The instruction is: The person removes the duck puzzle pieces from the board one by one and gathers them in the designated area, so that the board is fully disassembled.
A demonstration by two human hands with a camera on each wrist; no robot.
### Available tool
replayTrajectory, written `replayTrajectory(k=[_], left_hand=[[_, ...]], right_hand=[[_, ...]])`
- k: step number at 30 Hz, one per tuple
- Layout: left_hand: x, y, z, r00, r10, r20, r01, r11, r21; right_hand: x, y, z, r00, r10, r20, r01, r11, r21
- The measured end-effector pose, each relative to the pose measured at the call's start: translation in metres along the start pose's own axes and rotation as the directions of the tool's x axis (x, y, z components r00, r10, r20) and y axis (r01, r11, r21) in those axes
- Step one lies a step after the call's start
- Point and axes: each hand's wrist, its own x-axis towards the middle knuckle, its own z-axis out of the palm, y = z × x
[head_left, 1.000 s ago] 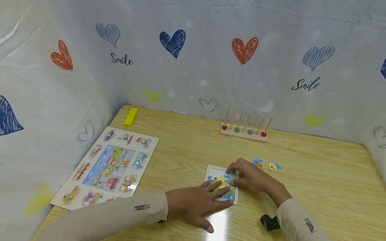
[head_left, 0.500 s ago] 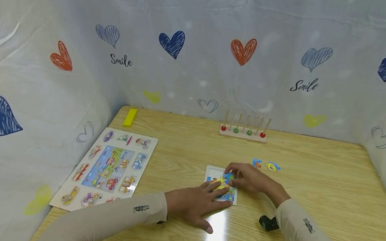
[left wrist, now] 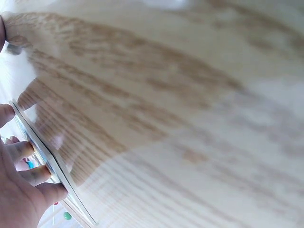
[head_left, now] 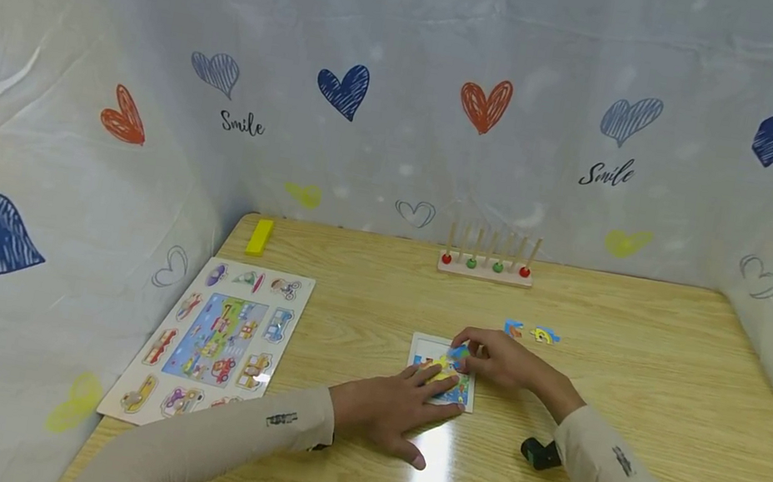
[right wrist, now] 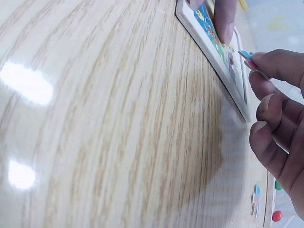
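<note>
My left hand (head_left: 390,410) rests with spread, straight fingers on a small jigsaw puzzle in a white-rimmed tray (head_left: 416,348). Its fingers cover part of the yellow and blue picture. At the tray's upper right, my right hand (head_left: 504,359) pinches a blue puzzle piece (right wrist: 247,58) between thumb and forefinger. The right wrist view shows that piece tilted, close over the tray, with the other right fingers curled beside it. In the left wrist view, the left fingertips lie across the tray's edge (left wrist: 61,173).
Two loose puzzle pieces (head_left: 545,334) lie beyond the right hand. A counting rack with pegs (head_left: 485,271) stands at the back. To the left are a vehicle picture board (head_left: 216,340) and a yellow block (head_left: 260,238). A black object (head_left: 538,453) lies by the right sleeve.
The blue piece in my right hand has tilted up from the picture, and the fingers have closed in around it. My left hand stays in place on the puzzle.
</note>
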Motion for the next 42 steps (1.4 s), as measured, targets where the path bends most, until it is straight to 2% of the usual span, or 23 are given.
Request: replayTrajectory(k=[6, 15, 22, 30, 42], left_hand=[[-0.001, 0.000, 0.002, 1.000, -0.002, -0.004, 0.002, 1.000, -0.012], [0.000, 0.000, 0.004, 1.000, -0.003, -0.012, 0.002, 1.000, -0.027], [0.001, -0.001, 0.005, 1.000, -0.004, -0.016, 0.004, 1.000, -0.020], [0.002, -0.001, 0.003, 1.000, -0.008, 0.003, 0.008, 1.000, -0.022], [0.001, 0.001, 0.001, 1.000, -0.007, -0.002, 0.007, 1.000, -0.013]], right_hand=[[-0.004, -0.001, -0.002, 0.999, 0.016, -0.033, -0.015, 0.999, 0.030], [-0.012, 0.008, -0.005, 0.996, 0.022, -0.090, -0.021, 1.000, 0.008], [-0.019, 0.015, -0.009, 0.992, 0.066, -0.106, -0.067, 0.998, -0.001], [-0.032, 0.020, -0.019, 0.987, 0.091, -0.135, -0.078, 0.992, 0.100], [-0.052, 0.025, -0.030, 0.971, 0.131, -0.202, -0.113, 0.989, 0.097]])
